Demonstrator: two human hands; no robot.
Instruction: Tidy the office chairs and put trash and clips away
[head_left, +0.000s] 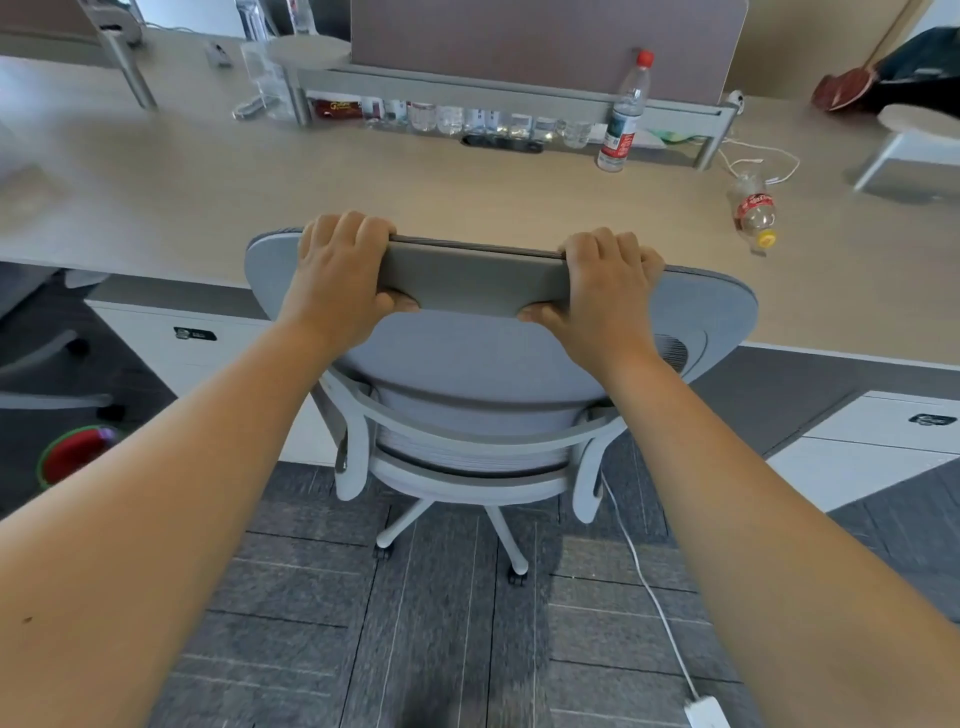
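Note:
A grey office chair (472, 364) faces the desk (260, 197), with its backrest top just at the desk's front edge. My left hand (340, 275) grips the left part of the backrest's top bar, fingers over the top and thumb underneath. In the same way my right hand (605, 291) grips the right part of that bar. An empty plastic bottle with a red label and yellow cap (754, 210) lies on its side on the desk at the right. A second bottle with a red cap (623, 117) stands upright near the desk shelf.
A row of small glass jars (478, 122) sits under the grey desk shelf. White cabinets (878, 441) stand under the desk on both sides. A white cable (644, 577) with an adapter trails over the carpet at the right. A red bin with a green rim (75, 452) stands at the left.

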